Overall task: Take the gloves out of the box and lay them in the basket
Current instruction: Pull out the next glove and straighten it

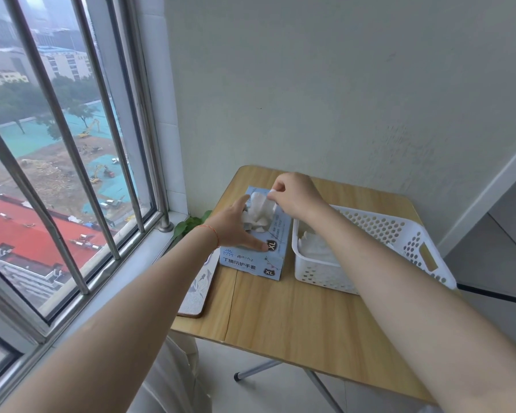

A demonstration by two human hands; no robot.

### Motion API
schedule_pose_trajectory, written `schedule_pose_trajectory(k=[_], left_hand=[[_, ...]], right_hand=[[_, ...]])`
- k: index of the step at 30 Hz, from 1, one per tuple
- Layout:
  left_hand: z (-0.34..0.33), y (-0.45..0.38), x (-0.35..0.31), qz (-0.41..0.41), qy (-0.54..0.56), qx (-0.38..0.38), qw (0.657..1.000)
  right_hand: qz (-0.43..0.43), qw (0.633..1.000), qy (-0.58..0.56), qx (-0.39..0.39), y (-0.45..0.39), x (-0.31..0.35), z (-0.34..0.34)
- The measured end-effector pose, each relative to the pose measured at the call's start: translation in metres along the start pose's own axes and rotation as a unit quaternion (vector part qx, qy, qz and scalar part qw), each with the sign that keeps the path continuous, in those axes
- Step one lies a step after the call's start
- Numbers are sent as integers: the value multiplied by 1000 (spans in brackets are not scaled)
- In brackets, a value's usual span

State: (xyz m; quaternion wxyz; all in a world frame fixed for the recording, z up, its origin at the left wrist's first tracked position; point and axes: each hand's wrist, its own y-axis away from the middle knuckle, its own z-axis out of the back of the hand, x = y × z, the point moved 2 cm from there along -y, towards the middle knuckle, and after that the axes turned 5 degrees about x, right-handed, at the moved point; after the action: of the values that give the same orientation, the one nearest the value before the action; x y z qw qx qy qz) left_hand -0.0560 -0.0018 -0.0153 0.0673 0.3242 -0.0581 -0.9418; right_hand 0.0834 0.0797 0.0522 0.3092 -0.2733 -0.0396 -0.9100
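A light blue glove box [268, 257] marked XL lies on the small wooden table [280, 317]. My left hand [239, 225] rests on the box top with straight fingers, thumb near the XL mark. My right hand [295, 195] pinches a white glove [261, 210] that sticks up out of the box opening. A white perforated basket [399, 234] stands right of the box, with white gloves [313, 248] lying inside it.
A patterned board [200, 290] lies at the table's left edge. A barred window [72, 174] runs along the left, a plain wall stands behind the table, and a green plant [191, 225] sits at the sill corner.
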Motion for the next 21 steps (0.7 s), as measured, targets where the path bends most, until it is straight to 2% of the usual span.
schedule_pose_trajectory(k=[5,10,13,15,18,21], left_hand=[[3,1,-5,27,-44,7,999],[3,-2,-4,37,-53,8,998],[3,-2,-5,23,-14,0,1000],[5,0,-7,8,36,-61,997],[12,-1,-11,-20,74,-204,976],[17,-7,-19,-34,70,-235,969]], right_hand=[[50,990,-112,-71,-2,15,17],[90,980,-136,-111,4,26,28],[65,983,-137,-102,3,18,27],[34,985,-153,-75,2,12,24],[23,982,-178,-50,1,7,20],[42,965,-255,-50,1,8,18]])
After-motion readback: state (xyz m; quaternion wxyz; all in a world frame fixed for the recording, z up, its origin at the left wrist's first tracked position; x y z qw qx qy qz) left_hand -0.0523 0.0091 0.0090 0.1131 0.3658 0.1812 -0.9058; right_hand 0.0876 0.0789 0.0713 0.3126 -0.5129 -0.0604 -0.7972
